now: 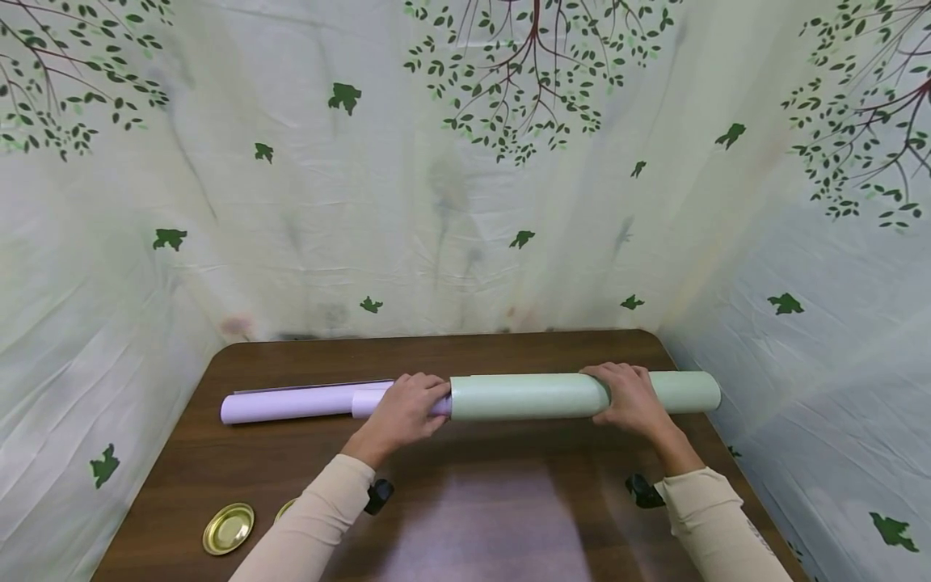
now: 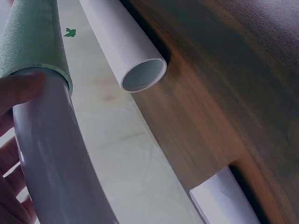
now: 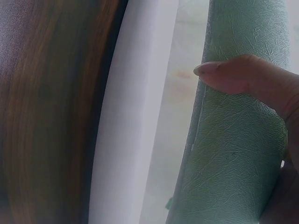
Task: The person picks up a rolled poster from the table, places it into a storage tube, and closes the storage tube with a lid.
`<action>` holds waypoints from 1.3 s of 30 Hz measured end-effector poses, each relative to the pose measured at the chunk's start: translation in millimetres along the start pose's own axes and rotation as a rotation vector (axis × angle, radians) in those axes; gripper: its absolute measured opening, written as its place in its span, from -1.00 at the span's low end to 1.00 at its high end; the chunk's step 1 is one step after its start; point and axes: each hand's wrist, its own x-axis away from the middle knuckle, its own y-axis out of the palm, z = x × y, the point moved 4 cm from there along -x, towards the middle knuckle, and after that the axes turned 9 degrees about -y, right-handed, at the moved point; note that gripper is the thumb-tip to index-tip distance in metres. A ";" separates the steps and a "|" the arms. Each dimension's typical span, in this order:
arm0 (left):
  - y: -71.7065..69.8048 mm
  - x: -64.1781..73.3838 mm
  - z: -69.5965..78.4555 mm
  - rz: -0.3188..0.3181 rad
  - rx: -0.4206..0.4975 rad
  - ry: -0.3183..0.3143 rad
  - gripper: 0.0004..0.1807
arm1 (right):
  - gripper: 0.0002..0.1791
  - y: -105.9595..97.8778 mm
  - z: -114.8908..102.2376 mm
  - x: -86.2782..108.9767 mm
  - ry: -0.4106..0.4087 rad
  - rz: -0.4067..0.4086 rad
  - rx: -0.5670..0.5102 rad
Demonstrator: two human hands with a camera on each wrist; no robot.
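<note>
A green textured roll is held level above the table. My left hand grips a shiny lilac tube that protrudes from the roll's left end; its thumb lies at the roll's rim. Around the right part of the green roll curls my right hand, its thumb across the textured surface. A pale hollow tube lies beneath, apart from the green roll, its open end showing in the left wrist view. To the left rests a lilac roll on the table.
The brown wooden table has a gold dish at its front left. Another gold rim is mostly hidden by the left sleeve. Leaf-printed curtain surrounds the table's back and sides.
</note>
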 end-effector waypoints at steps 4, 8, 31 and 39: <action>-2.1 1.4 -0.2 0.007 -0.001 -0.002 -0.48 | -0.19 0.1 -1.0 0.8 -0.003 0.005 -0.004; -6.0 3.0 -1.1 0.043 0.012 -0.019 -0.45 | -0.19 0.7 0.5 1.8 -0.003 0.008 -0.002; -28.5 65.5 -76.6 0.306 0.469 -0.463 -0.55 | -0.19 -2.0 5.2 2.5 -0.020 0.013 0.001; -9.2 95.4 -94.4 0.271 0.923 -0.685 -0.55 | -0.21 0.0 7.6 4.4 -0.025 0.014 -0.006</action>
